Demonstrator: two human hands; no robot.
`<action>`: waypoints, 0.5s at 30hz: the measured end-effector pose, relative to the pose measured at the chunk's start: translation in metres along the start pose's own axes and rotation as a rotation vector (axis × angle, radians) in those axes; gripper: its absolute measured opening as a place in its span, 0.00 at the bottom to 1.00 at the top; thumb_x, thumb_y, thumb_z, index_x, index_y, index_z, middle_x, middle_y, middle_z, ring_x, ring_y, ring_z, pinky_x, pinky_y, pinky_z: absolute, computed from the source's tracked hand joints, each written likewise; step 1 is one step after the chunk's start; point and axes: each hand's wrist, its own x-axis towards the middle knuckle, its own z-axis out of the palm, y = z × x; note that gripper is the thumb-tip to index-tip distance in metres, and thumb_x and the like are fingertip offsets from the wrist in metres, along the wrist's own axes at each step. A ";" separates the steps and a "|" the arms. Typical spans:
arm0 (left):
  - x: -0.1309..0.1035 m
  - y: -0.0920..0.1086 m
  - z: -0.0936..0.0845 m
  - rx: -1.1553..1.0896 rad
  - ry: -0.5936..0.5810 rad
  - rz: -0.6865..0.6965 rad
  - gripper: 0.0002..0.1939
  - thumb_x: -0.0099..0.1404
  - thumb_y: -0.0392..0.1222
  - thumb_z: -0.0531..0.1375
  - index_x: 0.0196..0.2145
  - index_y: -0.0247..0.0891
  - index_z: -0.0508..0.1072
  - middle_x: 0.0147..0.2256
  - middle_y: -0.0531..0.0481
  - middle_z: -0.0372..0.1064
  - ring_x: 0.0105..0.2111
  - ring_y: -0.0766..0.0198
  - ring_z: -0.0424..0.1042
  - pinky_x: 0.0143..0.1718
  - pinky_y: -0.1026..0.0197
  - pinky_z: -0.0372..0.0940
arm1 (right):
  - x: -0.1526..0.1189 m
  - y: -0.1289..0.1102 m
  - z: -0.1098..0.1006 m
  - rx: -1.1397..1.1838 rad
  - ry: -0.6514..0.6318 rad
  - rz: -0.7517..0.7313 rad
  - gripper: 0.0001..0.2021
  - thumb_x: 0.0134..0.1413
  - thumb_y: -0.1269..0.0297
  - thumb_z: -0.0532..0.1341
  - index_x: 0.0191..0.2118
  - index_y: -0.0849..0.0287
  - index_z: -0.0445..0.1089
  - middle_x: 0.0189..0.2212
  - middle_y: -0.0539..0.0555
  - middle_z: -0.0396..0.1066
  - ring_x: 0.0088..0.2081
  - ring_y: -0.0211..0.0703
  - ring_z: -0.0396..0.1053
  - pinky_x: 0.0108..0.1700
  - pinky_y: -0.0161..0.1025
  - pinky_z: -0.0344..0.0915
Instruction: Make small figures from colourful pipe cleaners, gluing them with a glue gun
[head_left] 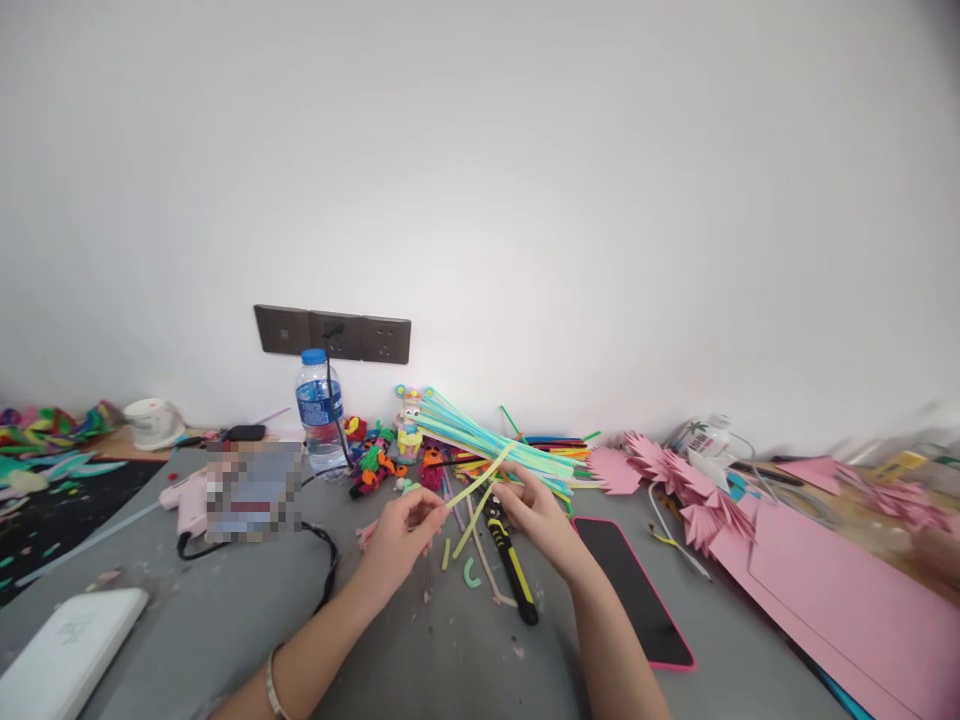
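A pale yellow-green pipe cleaner (480, 479) runs slantwise between my two hands. My left hand (409, 535) pinches its lower end between thumb and fingertips. Further up the same stem, my right hand (536, 515) is closed with its fingertips on it. A second yellow-green length (471, 523) hangs below the right fingers; whether they hold it too I cannot tell. Under my right hand lies a pair of black and yellow pliers (514, 575). Short cut bits, one a curled green piece (471, 573), lie on the grey tabletop between my wrists.
Behind my hands lies a bundle of pipe cleaners (480, 432) beside a small figure (409, 425). A water bottle (321, 415) and a pink glue gun (187, 505) with a black cable are to the left. To the right are a dark tablet (637, 595) and pink paper (847, 600).
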 end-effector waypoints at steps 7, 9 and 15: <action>-0.003 0.004 0.001 0.158 0.078 0.151 0.11 0.62 0.46 0.58 0.29 0.36 0.72 0.25 0.53 0.63 0.24 0.67 0.61 0.25 0.67 0.55 | -0.005 -0.014 0.030 0.197 -0.217 -0.011 0.14 0.53 0.52 0.65 0.34 0.58 0.67 0.26 0.49 0.70 0.26 0.37 0.67 0.31 0.35 0.61; -0.003 0.004 0.001 0.119 0.123 0.190 0.10 0.62 0.46 0.59 0.29 0.36 0.72 0.27 0.52 0.64 0.26 0.66 0.62 0.25 0.67 0.56 | -0.003 -0.010 0.032 0.250 -0.195 -0.013 0.14 0.52 0.53 0.66 0.33 0.58 0.66 0.27 0.50 0.72 0.28 0.38 0.69 0.33 0.36 0.63; -0.003 0.005 -0.003 0.072 0.205 0.270 0.09 0.61 0.46 0.61 0.30 0.37 0.73 0.30 0.51 0.65 0.30 0.65 0.64 0.29 0.66 0.58 | -0.001 -0.008 0.028 0.264 -0.162 -0.019 0.13 0.50 0.54 0.67 0.31 0.58 0.68 0.26 0.50 0.72 0.29 0.39 0.70 0.35 0.36 0.65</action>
